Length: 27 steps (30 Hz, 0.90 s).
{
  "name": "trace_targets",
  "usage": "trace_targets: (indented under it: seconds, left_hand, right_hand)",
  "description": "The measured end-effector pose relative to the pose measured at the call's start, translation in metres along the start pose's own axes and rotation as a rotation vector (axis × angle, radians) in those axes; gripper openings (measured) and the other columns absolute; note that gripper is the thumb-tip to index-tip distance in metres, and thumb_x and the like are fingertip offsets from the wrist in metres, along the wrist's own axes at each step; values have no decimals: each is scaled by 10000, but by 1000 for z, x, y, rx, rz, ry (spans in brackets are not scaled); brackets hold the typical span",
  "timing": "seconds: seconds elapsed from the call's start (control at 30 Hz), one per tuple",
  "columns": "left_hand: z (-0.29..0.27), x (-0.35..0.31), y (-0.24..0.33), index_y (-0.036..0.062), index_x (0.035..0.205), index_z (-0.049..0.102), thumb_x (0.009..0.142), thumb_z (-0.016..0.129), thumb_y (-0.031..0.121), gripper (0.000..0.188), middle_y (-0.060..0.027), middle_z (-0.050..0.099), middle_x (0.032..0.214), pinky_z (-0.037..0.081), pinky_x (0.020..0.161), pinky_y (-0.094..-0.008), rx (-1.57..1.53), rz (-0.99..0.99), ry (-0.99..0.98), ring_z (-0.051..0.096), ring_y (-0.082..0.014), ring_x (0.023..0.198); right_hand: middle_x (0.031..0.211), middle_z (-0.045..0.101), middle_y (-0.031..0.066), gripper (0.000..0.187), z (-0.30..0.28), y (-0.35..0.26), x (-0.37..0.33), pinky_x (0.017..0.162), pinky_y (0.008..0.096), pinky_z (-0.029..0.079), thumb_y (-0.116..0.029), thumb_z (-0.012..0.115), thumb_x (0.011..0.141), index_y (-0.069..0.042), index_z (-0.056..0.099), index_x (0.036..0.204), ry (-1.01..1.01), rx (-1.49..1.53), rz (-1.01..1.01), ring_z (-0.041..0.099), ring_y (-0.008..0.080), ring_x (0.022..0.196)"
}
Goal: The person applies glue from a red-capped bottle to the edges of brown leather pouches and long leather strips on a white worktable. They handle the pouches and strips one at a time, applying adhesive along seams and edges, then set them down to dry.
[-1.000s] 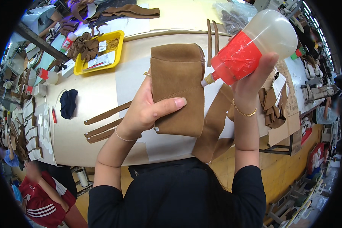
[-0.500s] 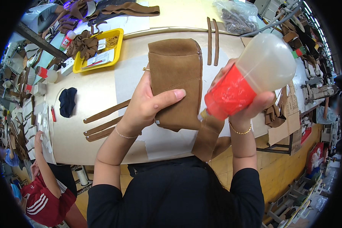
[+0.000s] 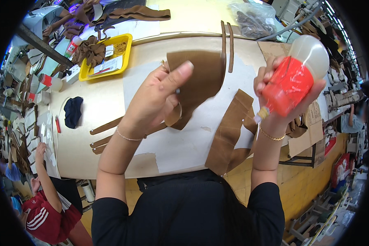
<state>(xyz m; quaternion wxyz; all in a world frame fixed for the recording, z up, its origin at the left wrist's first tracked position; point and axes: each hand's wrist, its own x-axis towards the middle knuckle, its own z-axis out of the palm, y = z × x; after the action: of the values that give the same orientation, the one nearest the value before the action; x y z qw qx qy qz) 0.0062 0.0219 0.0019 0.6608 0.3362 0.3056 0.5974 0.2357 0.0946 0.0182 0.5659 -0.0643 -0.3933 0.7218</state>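
Rounded bottle [image 3: 293, 80] farther right in curled right hand [image 3: 301, 108]; loose left hand [image 3: 158, 92], grip unclear

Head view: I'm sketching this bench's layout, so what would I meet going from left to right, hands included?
Small red tool, dark blue cloth, yellow tray, left hand, upper brown piece, lower brown piece, then red-labelled bottle in the right hand.

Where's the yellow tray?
In the head view, the yellow tray lies at upper left, beside the white box, beyond the dark cloth.
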Motion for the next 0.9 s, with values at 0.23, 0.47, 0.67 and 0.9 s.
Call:
trace_targets:
  seconds: [0.23, 0.47, 0.67, 0.9]
  left_hand:
    - [12, 0, 25, -5, 1303, 400, 721, 797, 132, 718, -56, 592, 1064, 485, 687, -233, 620, 0, -172, 564, -96, 903]
    - [16, -2, 27, -12, 1327, 370, 704, 770, 62, 744, -66, 569, 1115, 485, 768, -256, 584, -81, -250, 552, -119, 980]
    - [16, -6, 29, -28, 1354, 341, 700, 765, 52, 784, -91, 541, 1199, 447, 914, -289, 506, -120, -253, 522, -146, 1092]
    - [13, -6, 27, -27, 1347, 352, 700, 766, 60, 773, -91, 545, 1197, 446, 920, -294, 492, -95, -244, 523, -149, 1096]
  right_hand:
    - [943, 587, 134, 837, -2, -3, 48, 603, 356, 510, -751, 510, 764, 11, 502, 1110, 215, -379, -259, 608, 241, 753]
    - [1020, 612, 76, 583, -4, -3, 78, 784, 349, 541, -556, 463, 918, -52, 475, 1211, -4, -489, -357, 627, 168, 893]
    - [990, 583, 56, 540, 22, 6, 84, 744, 309, 529, -507, 455, 945, -63, 437, 1252, 32, -461, -366, 606, 139, 840]
    - [1001, 614, 98, 626, -2, 11, 73, 746, 346, 549, -588, 448, 910, -43, 463, 1217, -1, -528, -321, 638, 186, 865]
